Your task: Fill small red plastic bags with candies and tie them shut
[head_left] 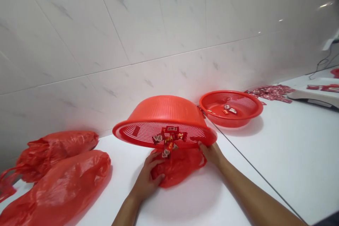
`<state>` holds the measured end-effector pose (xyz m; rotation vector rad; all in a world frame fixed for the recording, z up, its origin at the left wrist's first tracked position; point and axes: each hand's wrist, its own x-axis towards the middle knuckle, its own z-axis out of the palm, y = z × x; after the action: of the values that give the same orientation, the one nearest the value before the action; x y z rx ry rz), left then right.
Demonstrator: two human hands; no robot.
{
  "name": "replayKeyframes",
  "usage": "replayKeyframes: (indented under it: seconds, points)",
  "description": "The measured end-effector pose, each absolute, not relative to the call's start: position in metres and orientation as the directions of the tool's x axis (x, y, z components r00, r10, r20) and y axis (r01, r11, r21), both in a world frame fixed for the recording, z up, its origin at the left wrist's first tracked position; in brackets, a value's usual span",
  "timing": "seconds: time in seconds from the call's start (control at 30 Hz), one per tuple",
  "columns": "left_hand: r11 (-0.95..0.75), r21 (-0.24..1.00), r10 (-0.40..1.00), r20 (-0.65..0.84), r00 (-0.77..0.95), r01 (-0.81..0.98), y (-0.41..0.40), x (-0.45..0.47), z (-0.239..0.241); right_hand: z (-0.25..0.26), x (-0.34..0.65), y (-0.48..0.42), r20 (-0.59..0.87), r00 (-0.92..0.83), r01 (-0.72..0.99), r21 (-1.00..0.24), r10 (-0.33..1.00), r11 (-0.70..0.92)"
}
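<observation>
A red plastic colander (166, 109) is tipped on its side, its mouth facing me and downward. My right hand (212, 152) grips its rim at the lower right. Several small wrapped candies (169, 139) are sliding over the lower rim, and a few show against the mesh inside. Under that rim lies a red plastic bag (180, 169), its mouth partly hidden by the colander. My left hand (148, 178) holds the bag's left edge between thumb and fingers.
Two filled red plastic bags (71, 183) lie at the left. Behind on the right stands another red colander (233, 122) with a few candies. Red packets (275, 93) are heaped by the wall, beside a white scale (314, 95). A seam crosses the white table (286, 148).
</observation>
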<state>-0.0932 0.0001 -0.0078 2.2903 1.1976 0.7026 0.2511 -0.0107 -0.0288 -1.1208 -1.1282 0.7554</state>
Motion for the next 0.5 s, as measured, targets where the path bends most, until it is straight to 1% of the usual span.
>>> replayKeyframes:
  seconds: [0.07,0.23,0.37,0.5]
  points:
    - [-0.516,0.608,0.839,0.218,0.498,0.603,-0.001,-0.095,-0.008,-0.026,0.249,-0.012,0.330,0.280,0.059,-0.943,0.902,0.327]
    - [-0.534,0.625,0.828,0.250,0.502,0.570,-0.002,-0.095,-0.008,-0.022,0.242,-0.017,0.337,0.251,0.016,-0.939,0.908,0.344]
    - [-0.549,0.635,0.821,0.286,0.494,0.543,-0.001,-0.096,-0.017,-0.018,0.240,-0.022,0.408,0.239,0.076,-0.912,0.881,0.402]
    - [-0.528,0.686,0.836,0.319,0.446,0.500,0.006,-0.101,-0.037,-0.018,0.237,-0.025,0.445,0.266,0.130,-0.896,0.855,0.426]
